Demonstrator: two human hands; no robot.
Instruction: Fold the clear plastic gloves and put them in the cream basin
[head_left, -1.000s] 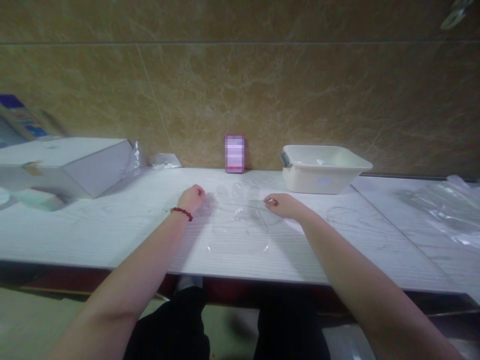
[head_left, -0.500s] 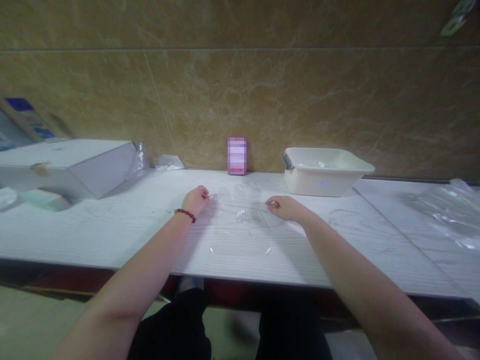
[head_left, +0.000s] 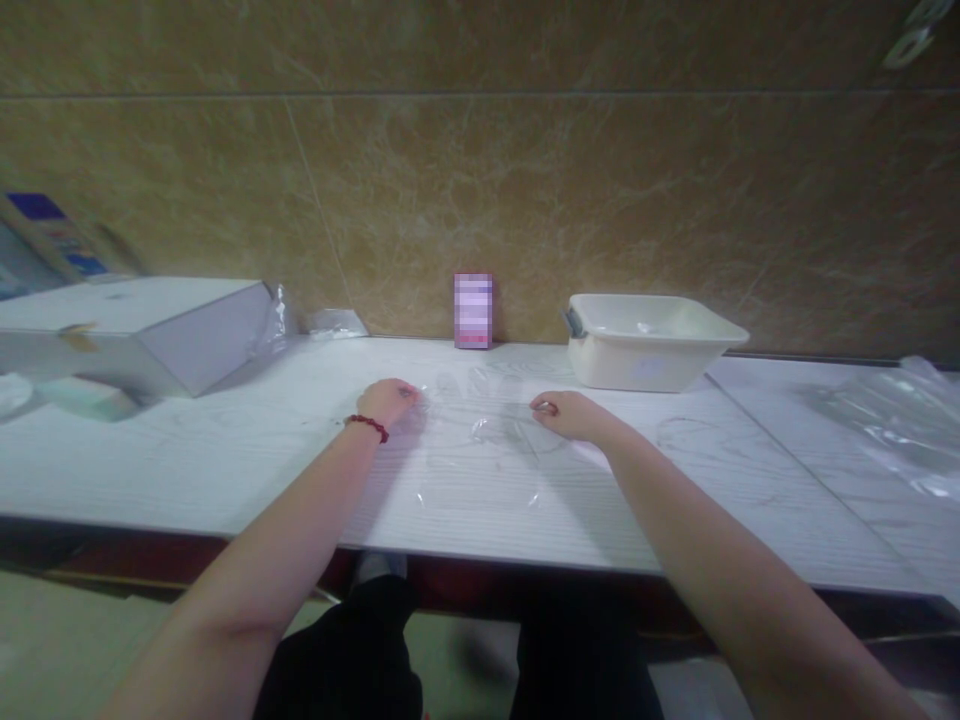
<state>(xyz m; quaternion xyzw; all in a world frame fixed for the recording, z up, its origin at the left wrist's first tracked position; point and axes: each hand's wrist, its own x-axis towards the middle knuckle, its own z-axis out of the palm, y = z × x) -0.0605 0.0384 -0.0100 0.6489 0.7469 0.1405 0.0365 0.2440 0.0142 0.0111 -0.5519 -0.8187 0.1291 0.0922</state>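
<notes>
A clear plastic bag [head_left: 480, 465] lies flat on the white wood-grain table in front of me, its outline faint apart from shiny creases. My left hand [head_left: 390, 402], with a dark red bead bracelet above the wrist, pinches the bag's left edge near its far end. At the opposite edge, my right hand [head_left: 564, 413] is closed with thumb and fingers together on the plastic. A ring-like glint shows on the fingers of the right hand. Whatever may lie inside the bag cannot be made out.
Behind the bag a phone-like upright card [head_left: 473, 312], blurred out, leans on the tiled wall. A cream plastic basin [head_left: 645, 350] stands back right. On the left are a white box [head_left: 172, 330] and a pale green block [head_left: 88, 397]. More clear plastic [head_left: 900, 420] lies far right.
My left hand has shifted very slightly nearer and turned a little, its fingers still closed on the bag's edge. The bag and my right hand have hardly moved.
</notes>
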